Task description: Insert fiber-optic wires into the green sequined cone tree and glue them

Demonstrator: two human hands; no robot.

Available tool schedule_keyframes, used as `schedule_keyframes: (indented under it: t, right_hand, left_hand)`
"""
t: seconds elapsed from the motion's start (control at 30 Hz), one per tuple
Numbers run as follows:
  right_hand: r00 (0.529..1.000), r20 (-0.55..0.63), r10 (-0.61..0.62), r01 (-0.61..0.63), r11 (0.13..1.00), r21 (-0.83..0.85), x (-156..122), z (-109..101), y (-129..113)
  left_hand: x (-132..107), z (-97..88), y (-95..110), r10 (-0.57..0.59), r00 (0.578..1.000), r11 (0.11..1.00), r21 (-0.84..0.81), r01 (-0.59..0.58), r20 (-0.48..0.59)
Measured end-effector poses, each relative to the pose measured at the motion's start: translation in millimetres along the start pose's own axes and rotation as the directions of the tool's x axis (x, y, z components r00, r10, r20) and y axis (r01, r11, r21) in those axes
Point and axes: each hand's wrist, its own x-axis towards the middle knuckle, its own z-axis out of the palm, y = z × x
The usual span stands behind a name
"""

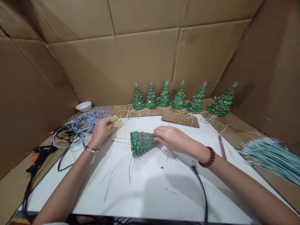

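Note:
A small green beaded tree (140,142) with red bands lies on its side on the white board (150,187), thin wires trailing from its base. My right hand (172,137), with a red bead bracelet at the wrist, is closed on the tree's narrow top. My left hand (101,131) reaches left into a bundle of thin yellow and clear wire strands (116,122), fingers curled on them.
Several finished green trees (179,98) stand in a row along the cardboard back wall. A white bowl (83,106) sits far left. A black glue gun (41,153) and cables lie at the left edge; a sheaf of green-white strands (269,156) lies at right. A black cord (202,190) runs under my right arm.

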Motion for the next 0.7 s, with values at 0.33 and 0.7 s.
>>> schedule_keyframes:
  t: [0.33, 0.7]
  right_hand:
    - [0.926, -0.374, 0.048, 0.085, 0.939, 0.333, 19, -34, -31]
    - [0.867, -0.495, 0.057, 0.2, 0.87, 0.45, 37, -29, -41]
  left_hand:
    - [-32, -65.4, 68, 0.034, 0.994, 0.315, -0.943, -0.108, -0.103]
    - [-66, -43.0, 109, 0.418, 0.903, 0.395, -0.915, -0.083, 0.099]
